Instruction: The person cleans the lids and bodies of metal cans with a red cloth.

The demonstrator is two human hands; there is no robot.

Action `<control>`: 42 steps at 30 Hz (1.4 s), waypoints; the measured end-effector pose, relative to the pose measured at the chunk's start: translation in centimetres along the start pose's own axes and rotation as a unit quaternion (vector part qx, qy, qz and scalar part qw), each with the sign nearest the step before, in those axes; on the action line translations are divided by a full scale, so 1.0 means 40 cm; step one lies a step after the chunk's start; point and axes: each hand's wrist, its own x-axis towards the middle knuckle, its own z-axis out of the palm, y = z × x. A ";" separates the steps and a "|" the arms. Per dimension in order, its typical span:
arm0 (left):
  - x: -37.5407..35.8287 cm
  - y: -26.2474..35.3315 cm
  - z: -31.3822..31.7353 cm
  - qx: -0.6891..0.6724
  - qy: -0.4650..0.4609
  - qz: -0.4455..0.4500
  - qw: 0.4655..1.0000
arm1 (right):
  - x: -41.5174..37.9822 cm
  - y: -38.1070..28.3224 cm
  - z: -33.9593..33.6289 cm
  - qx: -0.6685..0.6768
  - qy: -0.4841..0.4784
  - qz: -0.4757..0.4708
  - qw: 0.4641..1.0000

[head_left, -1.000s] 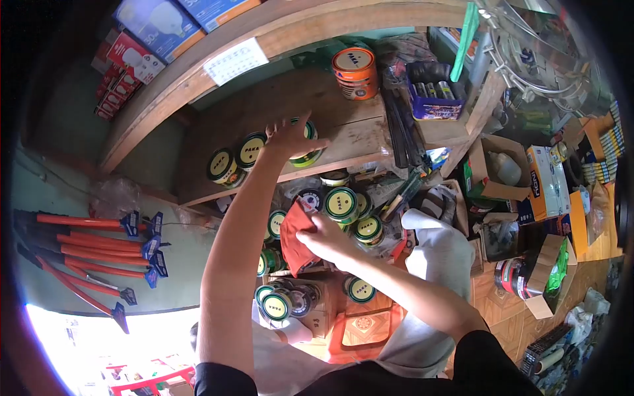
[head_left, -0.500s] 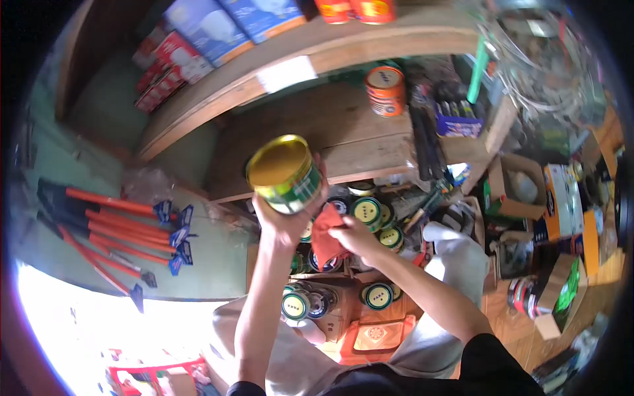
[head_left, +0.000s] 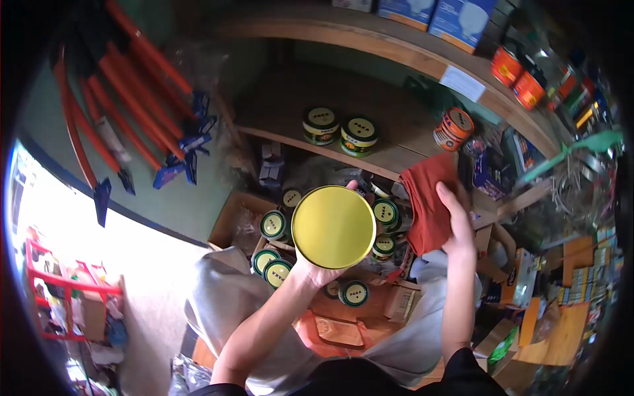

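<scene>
My left hand (head_left: 322, 272) is closed around a round tin (head_left: 333, 228), its plain yellow-gold end turned up toward me. The tin's side is hidden in this view. To the right, my right hand (head_left: 457, 224) grips a bunched red cloth (head_left: 426, 201), apart from the tin. Below and around the held tin are several green tins with pale lids, among them one tin (head_left: 385, 214) just to its right and another tin (head_left: 354, 294) lower down.
On the wooden shelf (head_left: 264, 92) ahead stand two green tins (head_left: 340, 131) and an orange tin (head_left: 454, 129). Orange-handled tools (head_left: 135, 99) hang at left. Bulb boxes (head_left: 459, 20) line the upper shelf. An orange bag (head_left: 340, 333) lies between my knees; cartons (head_left: 515, 277) crowd the right.
The view has shifted. My right hand and the cloth have moved away from the tin to the right. The tin's end now faces me. Two green tins now show on the shelf.
</scene>
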 end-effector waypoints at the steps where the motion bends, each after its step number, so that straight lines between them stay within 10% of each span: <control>1: -0.006 0.007 -0.005 -0.003 0.009 -0.004 1.000 | -0.020 -0.047 0.049 -0.103 -0.011 -0.088 0.991; 4: -0.015 0.014 0.043 -0.005 0.016 0.025 1.000 | -0.085 -0.142 0.147 -0.403 -0.005 -0.281 0.871; 9: 0.003 0.000 0.063 0.202 0.147 0.169 0.953 | -0.139 -0.074 0.198 -0.523 0.025 -0.404 0.750; 12: 0.007 -0.023 0.039 0.288 0.171 0.206 0.919 | -0.153 -0.016 0.191 -0.559 -0.040 -0.259 0.787; 18: 0.026 -0.034 0.020 0.361 0.197 0.214 0.886 | -0.101 0.089 0.105 -0.507 -0.158 -0.301 0.792; 20: 0.035 -0.038 0.000 0.377 0.212 0.224 0.873 | -0.077 0.155 0.067 -0.345 -0.224 -0.223 0.884; 29: 0.039 -0.068 -0.070 0.463 0.293 0.240 0.801 | -0.072 0.287 0.067 -0.331 -0.098 -0.224 0.912; 42: 0.033 0.008 -0.054 0.268 0.314 0.083 0.907 | -0.064 0.240 -0.014 -0.279 -0.323 -0.221 0.877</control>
